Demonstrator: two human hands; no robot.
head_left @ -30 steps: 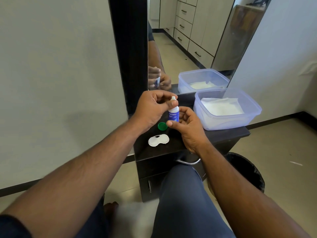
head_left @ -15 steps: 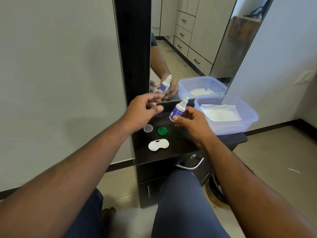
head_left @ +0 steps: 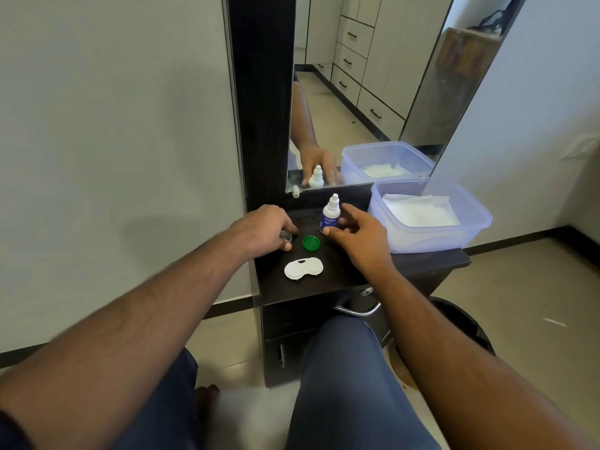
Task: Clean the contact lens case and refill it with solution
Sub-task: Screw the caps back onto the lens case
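Observation:
The white lens case (head_left: 303, 268) lies flat near the front of the dark table top (head_left: 422, 264), with no caps on it. A green cap (head_left: 311, 242) lies just behind it. The small white solution bottle (head_left: 331, 216) with a blue label stands upright on the table. My right hand (head_left: 360, 241) holds it loosely, thumb at its base and fingers beside it. My left hand (head_left: 263, 232) rests on the table to the left, thumb and forefinger pinching a clear cap (head_left: 285, 236).
A clear plastic tub (head_left: 480, 222) holding white tissue (head_left: 418, 211) stands at the table's right end. A mirror (head_left: 373, 92) rises behind the table and reflects hand, bottle and tub. A black bin (head_left: 467, 323) sits on the floor at right, below a drawer handle (head_left: 357, 310).
My right hand has lowered the bottle from a tilt in the air to upright on the table. My left hand has dropped left onto the clear cap.

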